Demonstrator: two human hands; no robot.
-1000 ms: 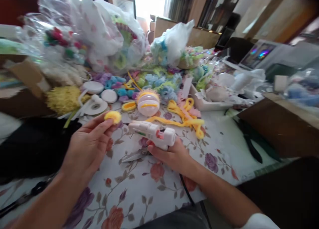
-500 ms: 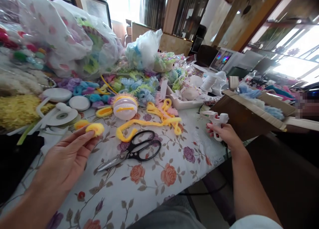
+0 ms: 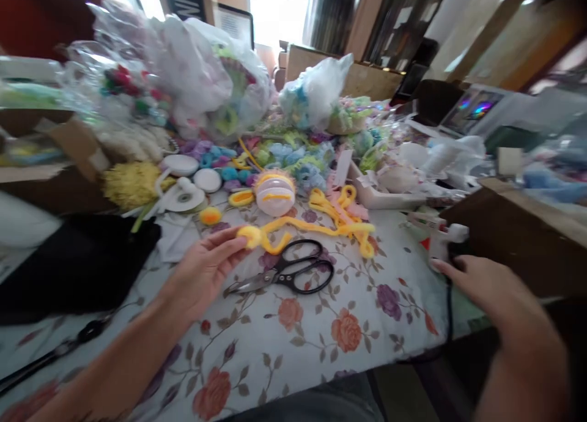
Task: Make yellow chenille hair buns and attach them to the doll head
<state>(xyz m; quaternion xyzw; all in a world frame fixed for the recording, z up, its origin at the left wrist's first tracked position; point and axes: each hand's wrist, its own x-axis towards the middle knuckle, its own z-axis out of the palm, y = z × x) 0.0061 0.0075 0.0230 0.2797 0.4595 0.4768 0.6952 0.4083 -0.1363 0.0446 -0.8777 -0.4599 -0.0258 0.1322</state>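
Note:
My left hand (image 3: 202,272) pinches a small fuzzy yellow chenille piece (image 3: 250,236) between thumb and fingertips, above the tabletop. Just behind it lies a long yellow chenille strip (image 3: 312,224). Black-handled scissors (image 3: 287,277) rest on the flowered cloth to the right of that hand. Over at the right, my right hand (image 3: 481,281), smeared by motion, is at the lower end of a white glue gun (image 3: 441,238); its fingers look loosened and not wrapped round the handle. A yellow-orange oval piece (image 3: 210,215) and a pale round ball with yellow trim (image 3: 275,197) lie behind.
Ribbon spools (image 3: 183,197), a yellow fluffy bundle (image 3: 131,183) and heaps of coloured trims in plastic bags (image 3: 316,95) fill the back. Cardboard boxes (image 3: 504,232) stand at the right and left. A black cloth (image 3: 87,257) lies at left, and a dark cable (image 3: 449,312) hangs from the glue gun.
The view has turned left. My right hand has slid down off the glue gun's handle and loosened. My left hand still pinches the yellow piece, now nearer the strip and scissors.

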